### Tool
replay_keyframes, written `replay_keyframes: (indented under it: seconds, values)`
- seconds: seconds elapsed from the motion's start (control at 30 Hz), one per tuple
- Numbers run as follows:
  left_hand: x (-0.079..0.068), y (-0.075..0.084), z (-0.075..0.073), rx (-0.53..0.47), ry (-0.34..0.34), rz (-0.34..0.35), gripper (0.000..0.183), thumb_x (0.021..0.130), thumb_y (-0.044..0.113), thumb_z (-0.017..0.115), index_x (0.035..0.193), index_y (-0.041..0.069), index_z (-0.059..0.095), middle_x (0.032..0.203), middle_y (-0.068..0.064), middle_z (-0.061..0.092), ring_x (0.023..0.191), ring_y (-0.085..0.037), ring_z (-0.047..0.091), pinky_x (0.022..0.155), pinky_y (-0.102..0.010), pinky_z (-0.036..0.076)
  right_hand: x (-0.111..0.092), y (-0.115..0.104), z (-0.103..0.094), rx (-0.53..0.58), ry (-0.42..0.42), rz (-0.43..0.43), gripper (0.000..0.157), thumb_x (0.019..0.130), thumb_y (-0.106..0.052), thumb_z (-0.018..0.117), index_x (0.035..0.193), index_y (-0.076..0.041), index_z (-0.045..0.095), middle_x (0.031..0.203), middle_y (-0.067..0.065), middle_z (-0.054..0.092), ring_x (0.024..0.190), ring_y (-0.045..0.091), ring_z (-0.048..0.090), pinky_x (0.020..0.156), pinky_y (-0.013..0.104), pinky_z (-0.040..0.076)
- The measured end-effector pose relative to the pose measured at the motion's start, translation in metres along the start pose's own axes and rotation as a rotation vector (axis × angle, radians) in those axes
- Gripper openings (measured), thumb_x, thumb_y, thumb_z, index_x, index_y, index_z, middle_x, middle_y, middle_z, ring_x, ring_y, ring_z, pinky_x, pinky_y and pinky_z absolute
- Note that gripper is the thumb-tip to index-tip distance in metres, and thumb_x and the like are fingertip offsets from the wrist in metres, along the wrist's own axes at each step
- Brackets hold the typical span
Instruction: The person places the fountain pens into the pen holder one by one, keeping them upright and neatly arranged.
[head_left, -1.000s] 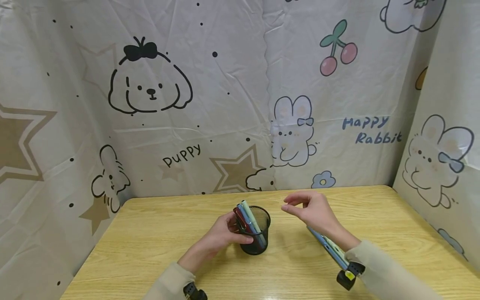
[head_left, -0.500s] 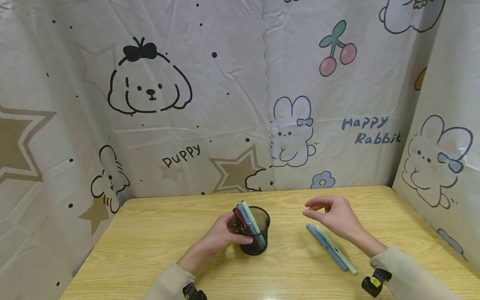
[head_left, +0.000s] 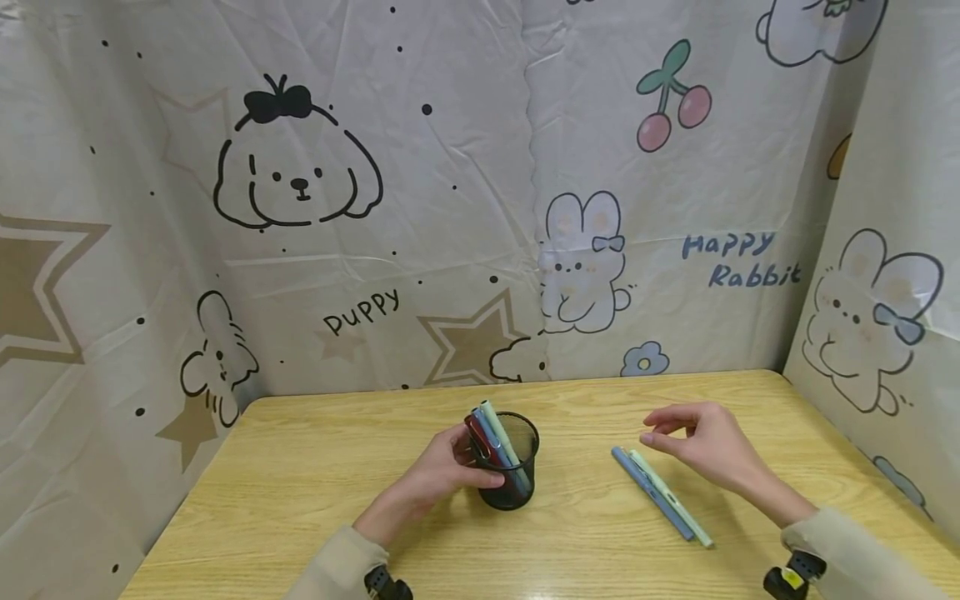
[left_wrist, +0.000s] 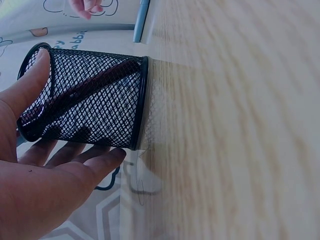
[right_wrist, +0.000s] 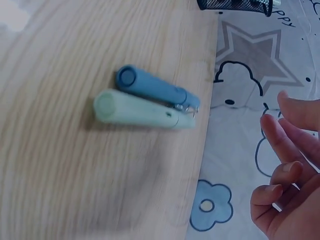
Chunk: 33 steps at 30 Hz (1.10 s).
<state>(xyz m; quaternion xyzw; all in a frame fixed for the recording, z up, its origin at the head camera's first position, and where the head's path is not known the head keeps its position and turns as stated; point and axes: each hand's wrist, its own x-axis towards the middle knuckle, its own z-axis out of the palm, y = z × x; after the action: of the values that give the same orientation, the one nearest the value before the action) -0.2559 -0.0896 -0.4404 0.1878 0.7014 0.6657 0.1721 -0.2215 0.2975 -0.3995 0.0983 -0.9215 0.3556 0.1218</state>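
A black mesh pen holder [head_left: 517, 487] stands on the table, with my left hand [head_left: 438, 475] gripping its left side. In the left wrist view the thumb lies over the rim of the pen holder [left_wrist: 95, 100] and the other fingers curl under its far side. Leaning in it are a dark red pen [head_left: 477, 435], a blue pen [head_left: 492, 433] and a pale green pen [head_left: 500, 433]. To the right, another blue pen [head_left: 651, 492] and a light green pen [head_left: 672, 500] lie side by side. My right hand [head_left: 708, 446] hovers beyond them, fingers loosely bent, holding nothing.
The wooden table [head_left: 322, 442] runs back to a patterned cloth [head_left: 450, 208] hanging behind it. A second stretch of cloth [head_left: 885, 333] closes off the right side. A small black camera is strapped to each wrist.
My right hand has moved right, away from the pen holder and past the two lying pens, uncovering them. The left hand and the pen holder have stayed put.
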Motion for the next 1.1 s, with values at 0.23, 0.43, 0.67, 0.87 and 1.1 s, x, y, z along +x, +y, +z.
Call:
replay_keyframes:
  seconds: [0.23,0.43,0.67,0.87,1.1]
  values:
    - [0.000,0.001,0.000,0.004,0.004,-0.005,0.068,0.082,0.000,0.087,0.142,-0.003,0.056,0.128,-0.013,0.067,0.124,-0.033,0.063,0.108,-0.045,0.050,-0.007,0.010,-0.006,-0.044,-0.034,0.022,0.027,0.090,-0.023,0.087,0.109,-0.004,0.081,0.088,-0.005,0.075,0.073,0.015,0.055,0.061,0.028,0.042]
    - [0.001,0.000,0.000,0.007,0.001,0.001,0.066,0.083,0.000,0.087,0.141,-0.003,0.057,0.127,-0.012,0.067,0.122,-0.031,0.064,0.106,-0.043,0.051,-0.012,0.017,-0.011,-0.061,-0.069,0.039,0.031,0.089,-0.023,0.087,0.112,-0.002,0.080,0.088,-0.004,0.075,0.071,0.016,0.052,0.059,0.028,0.039]
    - [0.000,0.002,0.000,0.011,0.000,0.009,0.066,0.083,0.000,0.087,0.141,-0.004,0.056,0.128,-0.015,0.067,0.123,-0.032,0.064,0.108,-0.044,0.050,-0.016,0.023,-0.016,-0.064,-0.125,0.051,0.035,0.089,-0.023,0.087,0.115,-0.001,0.079,0.090,-0.003,0.075,0.067,0.016,0.050,0.055,0.028,0.038]
    - [0.000,0.002,0.001,0.016,-0.001,0.010,0.067,0.083,0.000,0.087,0.142,-0.004,0.056,0.129,-0.015,0.066,0.124,-0.033,0.063,0.108,-0.046,0.050,-0.019,0.029,-0.017,-0.075,-0.162,0.054,0.035,0.088,-0.022,0.087,0.115,-0.001,0.079,0.090,-0.004,0.075,0.067,0.015,0.047,0.055,0.028,0.035]
    - [-0.001,0.002,0.001,0.011,0.002,-0.002,0.067,0.083,0.000,0.087,0.142,-0.004,0.056,0.129,-0.015,0.066,0.125,-0.033,0.063,0.109,-0.046,0.049,-0.021,0.038,-0.016,-0.052,-0.221,0.004,0.036,0.085,-0.020,0.089,0.114,-0.003,0.080,0.088,-0.009,0.073,0.065,0.012,0.043,0.055,0.027,0.034]
